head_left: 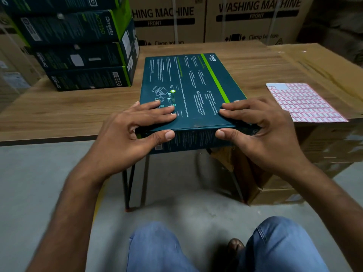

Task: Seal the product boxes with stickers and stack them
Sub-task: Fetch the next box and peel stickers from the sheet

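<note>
A flat dark teal product box (188, 89) with a green stripe lies on the wooden table (68, 108), its near end sticking out past the table's front edge. My left hand (135, 128) grips its near left corner, fingers on top and thumb on the front face. My right hand (253, 124) grips the near right corner the same way. A sheet of red-bordered stickers (304, 103) lies to the right of the box. A stack of several similar teal boxes (82, 48) stands at the back left of the table.
Large brown washing machine cartons (251, 20) stand behind the table. A brown cardboard box (324, 61) adjoins the table on the right, under the sticker sheet. Grey floor and my knees in blue jeans (161, 250) are below.
</note>
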Motion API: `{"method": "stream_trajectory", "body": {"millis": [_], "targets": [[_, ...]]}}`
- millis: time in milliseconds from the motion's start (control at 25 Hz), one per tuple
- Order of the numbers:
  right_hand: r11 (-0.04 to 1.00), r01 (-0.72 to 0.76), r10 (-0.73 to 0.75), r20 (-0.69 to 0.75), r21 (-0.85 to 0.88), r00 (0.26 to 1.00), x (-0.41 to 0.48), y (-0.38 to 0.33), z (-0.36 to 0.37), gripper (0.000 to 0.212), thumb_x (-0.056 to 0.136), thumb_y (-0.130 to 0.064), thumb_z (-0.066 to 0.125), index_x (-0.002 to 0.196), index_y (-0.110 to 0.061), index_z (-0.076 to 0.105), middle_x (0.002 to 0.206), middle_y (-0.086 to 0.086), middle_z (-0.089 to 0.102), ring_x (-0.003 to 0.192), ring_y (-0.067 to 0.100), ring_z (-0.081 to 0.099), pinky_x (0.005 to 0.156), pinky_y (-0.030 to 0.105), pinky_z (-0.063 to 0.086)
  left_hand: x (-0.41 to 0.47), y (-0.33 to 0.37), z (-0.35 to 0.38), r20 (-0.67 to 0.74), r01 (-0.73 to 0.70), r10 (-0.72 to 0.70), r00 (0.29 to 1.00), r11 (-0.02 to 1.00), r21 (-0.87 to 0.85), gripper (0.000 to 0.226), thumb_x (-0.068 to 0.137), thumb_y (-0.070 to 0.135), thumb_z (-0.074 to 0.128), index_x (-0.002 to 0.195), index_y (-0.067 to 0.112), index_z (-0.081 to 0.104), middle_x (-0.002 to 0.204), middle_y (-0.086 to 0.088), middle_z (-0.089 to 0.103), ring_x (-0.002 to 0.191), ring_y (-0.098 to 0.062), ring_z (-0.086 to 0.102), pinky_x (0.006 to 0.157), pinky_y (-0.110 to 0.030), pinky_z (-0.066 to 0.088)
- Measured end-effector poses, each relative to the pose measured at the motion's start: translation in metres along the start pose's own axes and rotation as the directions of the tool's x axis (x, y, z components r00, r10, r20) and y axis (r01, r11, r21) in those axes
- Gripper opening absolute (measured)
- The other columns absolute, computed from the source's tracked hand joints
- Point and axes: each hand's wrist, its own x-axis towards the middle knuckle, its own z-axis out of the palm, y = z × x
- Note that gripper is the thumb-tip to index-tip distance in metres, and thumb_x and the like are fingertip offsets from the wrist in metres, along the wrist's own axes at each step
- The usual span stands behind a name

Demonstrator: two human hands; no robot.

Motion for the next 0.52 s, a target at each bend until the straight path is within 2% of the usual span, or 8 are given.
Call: {"method": "stream_trajectory", "body": {"millis": [200, 320, 520], "targets": [[1.0, -0.016, 0.017, 0.077, -0.011, 0.997, 0.003, -0.003, -0.004, 0.05, 0.084, -0.063, 0.071, 0.122, -0.031, 0.077, 0.125, -0.018, 0.069, 0.115, 0.014, 0.06, 0.102, 0.033, 0.046, 0.002, 0.005, 0.001, -0.025, 0.045, -0.045, 0.999, 0.999, -0.012, 0.043, 0.085, 0.054, 0.076, 0.123, 0.033, 0.076, 0.133, 0.018, 0.07, 0.138, -0.003, 0.054, 0.12, -0.051, 0.04], [0.999, -0.009, 0.013, 0.074, -0.049, 0.997, 0.001, -0.005, 0.003, 0.052, 0.084, -0.064, 0.068, 0.126, -0.034, 0.075, 0.129, -0.019, 0.067, 0.115, 0.016, 0.056, 0.103, 0.027, 0.04, 0.0, 0.008, 0.01, -0.096, 0.008, -0.004, 0.995, 0.999, 0.044, 0.041, 0.087, 0.052, 0.077, 0.118, 0.025, 0.078, 0.13, 0.016, 0.071, 0.134, -0.004, 0.058, 0.117, -0.05, 0.043], [0.993, -0.102, 0.1, 0.035, 0.065, 0.994, 0.006, -0.006, 0.007, 0.052, 0.073, -0.063, 0.075, 0.117, -0.035, 0.077, 0.115, -0.024, 0.069, 0.115, 0.013, 0.058, 0.104, 0.036, 0.047, 0.0, 0.004, 0.014, -0.151, -0.015, 0.025, 0.988, 0.997, 0.07, 0.039, 0.087, 0.051, 0.078, 0.116, 0.025, 0.079, 0.127, 0.014, 0.072, 0.132, -0.003, 0.06, 0.121, -0.049, 0.038]]}}
